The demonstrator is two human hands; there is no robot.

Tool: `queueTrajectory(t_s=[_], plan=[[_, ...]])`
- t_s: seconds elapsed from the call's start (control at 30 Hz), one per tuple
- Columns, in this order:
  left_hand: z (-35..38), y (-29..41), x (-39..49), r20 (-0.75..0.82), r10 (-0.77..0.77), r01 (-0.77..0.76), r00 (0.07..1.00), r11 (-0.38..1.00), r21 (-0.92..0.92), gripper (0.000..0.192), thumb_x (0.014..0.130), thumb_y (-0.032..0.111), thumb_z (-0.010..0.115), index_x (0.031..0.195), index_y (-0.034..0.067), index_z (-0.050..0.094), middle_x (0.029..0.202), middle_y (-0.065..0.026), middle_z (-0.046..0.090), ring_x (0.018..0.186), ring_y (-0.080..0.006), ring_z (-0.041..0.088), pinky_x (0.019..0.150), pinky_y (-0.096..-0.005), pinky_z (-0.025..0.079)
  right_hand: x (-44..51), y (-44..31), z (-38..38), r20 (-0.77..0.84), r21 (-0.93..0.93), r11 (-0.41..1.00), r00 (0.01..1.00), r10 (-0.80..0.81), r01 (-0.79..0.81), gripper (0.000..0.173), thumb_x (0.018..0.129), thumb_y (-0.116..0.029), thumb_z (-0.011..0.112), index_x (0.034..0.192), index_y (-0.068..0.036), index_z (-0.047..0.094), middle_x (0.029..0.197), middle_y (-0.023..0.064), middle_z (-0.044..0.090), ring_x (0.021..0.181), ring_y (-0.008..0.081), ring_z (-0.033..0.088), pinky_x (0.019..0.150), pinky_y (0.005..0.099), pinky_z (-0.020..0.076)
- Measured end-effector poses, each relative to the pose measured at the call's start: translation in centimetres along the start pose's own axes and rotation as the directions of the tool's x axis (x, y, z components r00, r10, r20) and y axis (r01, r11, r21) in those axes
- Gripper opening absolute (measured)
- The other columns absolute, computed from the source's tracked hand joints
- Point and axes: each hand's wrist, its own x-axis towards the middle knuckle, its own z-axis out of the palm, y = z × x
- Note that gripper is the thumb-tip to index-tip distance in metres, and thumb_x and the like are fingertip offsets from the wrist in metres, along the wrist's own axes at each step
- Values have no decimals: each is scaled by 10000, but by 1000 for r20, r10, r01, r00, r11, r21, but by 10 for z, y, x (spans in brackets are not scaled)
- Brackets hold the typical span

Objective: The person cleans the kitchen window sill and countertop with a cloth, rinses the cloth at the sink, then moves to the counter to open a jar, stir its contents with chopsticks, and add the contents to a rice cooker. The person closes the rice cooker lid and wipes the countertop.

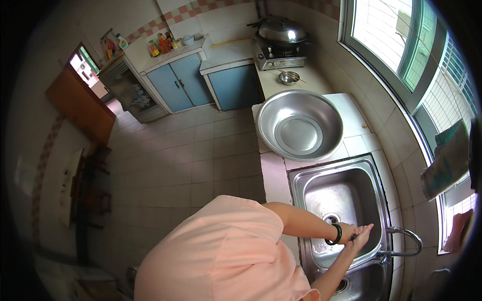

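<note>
Over the larger basin of a double stainless steel sink (331,193), my two hands meet. My left hand (346,230), below a dark bangle (338,235), closes around a small dark item (353,237). What the item is cannot be made out. Against it lies my right hand (362,236), its fingertips pointing toward the window side; its grip is partly hidden. A drain (331,218) shows beneath the left wrist. The curved chrome faucet (414,239) stands just beyond my hands, its spout turned away from the basin.
A wide metal basin (299,133) sits on the tiled counter beside the sink. Farther along are a small steel bowl (289,78) with chopsticks and a gas stove (280,56) bearing a lidded wok (284,30). Cloths (448,161) hang by the window.
</note>
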Motion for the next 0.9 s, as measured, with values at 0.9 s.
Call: queueTrajectory(t_s=[0.9], plan=[[15, -53, -3, -31, 147, -129, 989, 938, 321, 254, 918, 233, 483, 1013, 6, 547, 824, -218, 666, 787, -362, 670, 705, -445, 509, 9, 68, -19, -335, 97, 970, 910, 243, -223, 404, 977, -394, 483, 653, -163, 417, 557, -36, 409, 503, 105, 403, 493, 282, 370]])
